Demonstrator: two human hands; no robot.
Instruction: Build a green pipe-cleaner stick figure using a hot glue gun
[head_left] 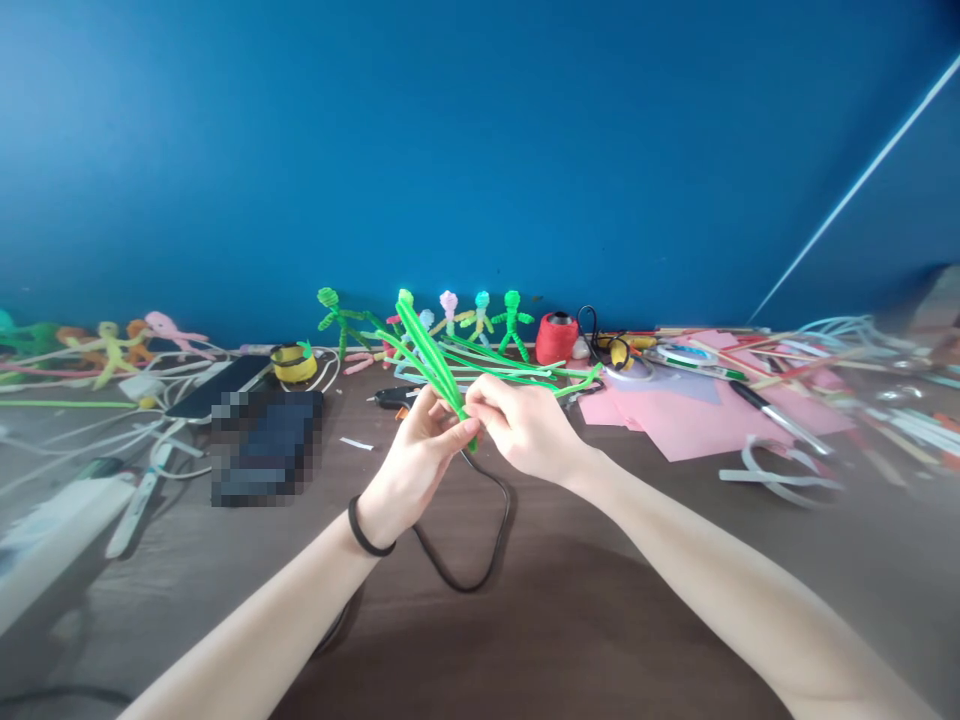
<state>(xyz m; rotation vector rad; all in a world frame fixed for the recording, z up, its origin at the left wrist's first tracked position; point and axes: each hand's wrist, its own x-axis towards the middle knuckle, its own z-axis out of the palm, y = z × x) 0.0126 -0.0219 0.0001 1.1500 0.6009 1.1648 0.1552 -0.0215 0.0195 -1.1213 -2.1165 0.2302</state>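
Above a dark brown tabletop, a left hand and a right hand meet nearer the wearer than a red spool and to its left. The left hand, on the side away from the spool, pinches a bundle of green pipe cleaners between thumb and fingers, low on its length. The right hand, on the spool side, curls beside the lower end; whether it pinches a strand cannot be told. The bundle slants, its long free tops tipping away from the spool, a short end poking below the left thumb.
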